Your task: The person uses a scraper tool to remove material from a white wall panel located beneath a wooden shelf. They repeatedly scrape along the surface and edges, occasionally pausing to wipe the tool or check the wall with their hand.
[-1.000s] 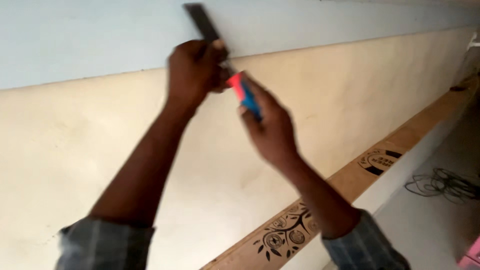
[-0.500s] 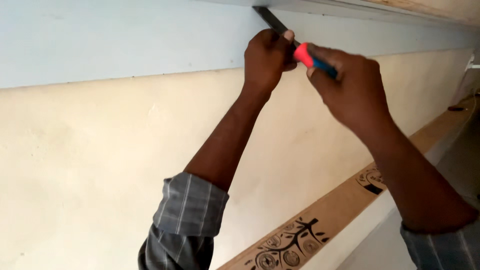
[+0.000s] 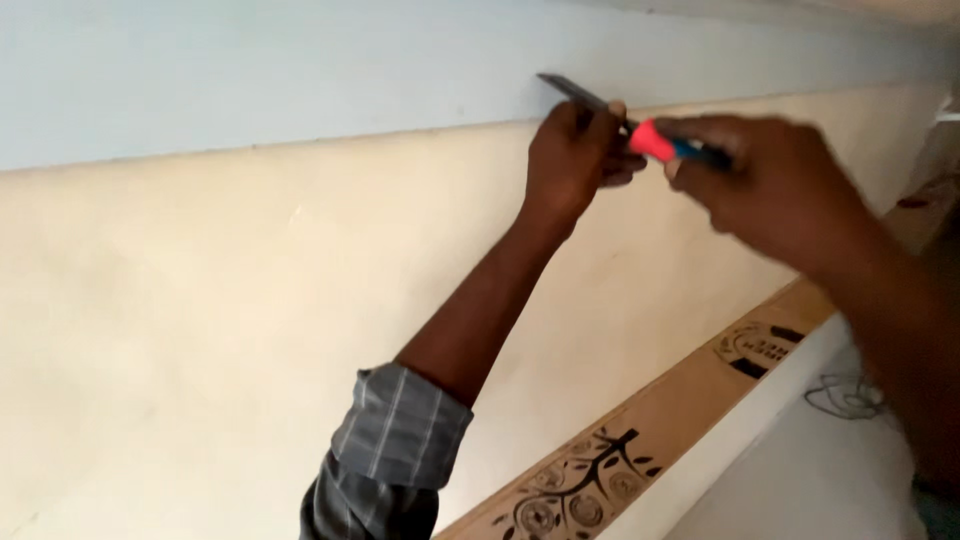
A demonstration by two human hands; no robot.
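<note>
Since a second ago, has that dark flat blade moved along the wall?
Cannot tell: the dark blade lies on the blue band in each picture, but the head camera itself swings.

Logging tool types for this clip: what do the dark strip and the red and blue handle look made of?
The dark strip looks like thin metal: flat, straight-edged, dull grey, though blur leaves it open. The red and blue handle looks like smooth moulded plastic, with saturated colour. The left hand steadies the strip; the right hand holds the handle.

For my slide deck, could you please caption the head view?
Left hand steadies a dark flat blade on the cream wall; right hand grips its red-and-blue handle.
</note>
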